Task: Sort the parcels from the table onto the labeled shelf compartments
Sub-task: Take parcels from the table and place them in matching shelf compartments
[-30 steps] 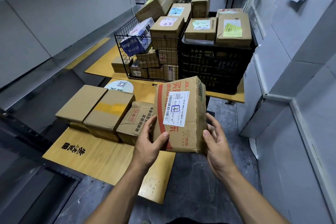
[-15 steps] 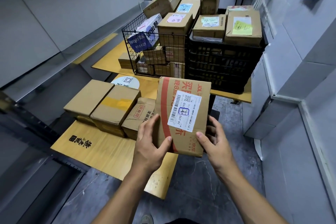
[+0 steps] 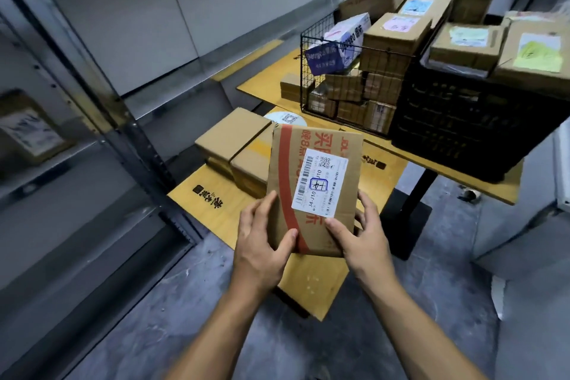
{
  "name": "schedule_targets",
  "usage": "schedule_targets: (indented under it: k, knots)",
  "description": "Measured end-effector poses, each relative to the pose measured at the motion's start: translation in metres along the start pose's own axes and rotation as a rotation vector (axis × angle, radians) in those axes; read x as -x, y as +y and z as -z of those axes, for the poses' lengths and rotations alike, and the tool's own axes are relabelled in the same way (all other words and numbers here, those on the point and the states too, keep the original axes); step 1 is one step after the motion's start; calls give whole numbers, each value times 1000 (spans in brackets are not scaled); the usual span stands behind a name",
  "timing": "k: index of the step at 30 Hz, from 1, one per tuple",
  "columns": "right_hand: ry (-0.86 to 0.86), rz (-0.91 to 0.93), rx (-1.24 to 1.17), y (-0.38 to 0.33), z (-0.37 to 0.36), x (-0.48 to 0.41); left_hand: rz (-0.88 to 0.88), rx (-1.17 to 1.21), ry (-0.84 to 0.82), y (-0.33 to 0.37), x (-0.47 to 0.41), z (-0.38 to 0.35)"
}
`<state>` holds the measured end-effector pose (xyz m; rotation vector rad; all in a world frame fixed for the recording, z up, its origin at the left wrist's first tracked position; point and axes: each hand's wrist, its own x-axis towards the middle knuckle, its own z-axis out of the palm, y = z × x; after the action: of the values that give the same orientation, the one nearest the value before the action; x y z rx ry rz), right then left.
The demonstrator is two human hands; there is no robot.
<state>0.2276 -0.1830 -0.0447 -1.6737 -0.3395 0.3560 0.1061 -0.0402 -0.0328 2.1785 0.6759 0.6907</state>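
Standing well left of the fingers was the grey shelf (image 3: 132, 126), and a wooden table (image 3: 311, 284) lay just beneath and beyond them. Past the fingertips a black crate (image 3: 462, 133) and a wire basket (image 3: 314, 95) were stacked with boxes. Between both hands a brown parcel (image 3: 311, 163) was held upright over the table edge. The left hand (image 3: 262, 244) curled round its lower left edge, the right hand (image 3: 364, 237) round its lower right, both thumbs pressed on the front. A white label (image 3: 319, 185) sat just above the right thumb
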Motion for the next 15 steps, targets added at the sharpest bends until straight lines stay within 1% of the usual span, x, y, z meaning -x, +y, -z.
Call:
schedule_targets:
  k: [6,10,12,15]
  knots:
    - [-146,68,-90,-22,-74,7,53,-2,106,-28,10,73]
    - [-235,127,-107,-31,-142,32,53,-56,280,-55,36,144]
    - [-290,153,-94,-40,-179,50,77,-134,315,-70,53,187]
    - [-364,203,-68,-58,-232,77,102,-385,269,-97,82,254]
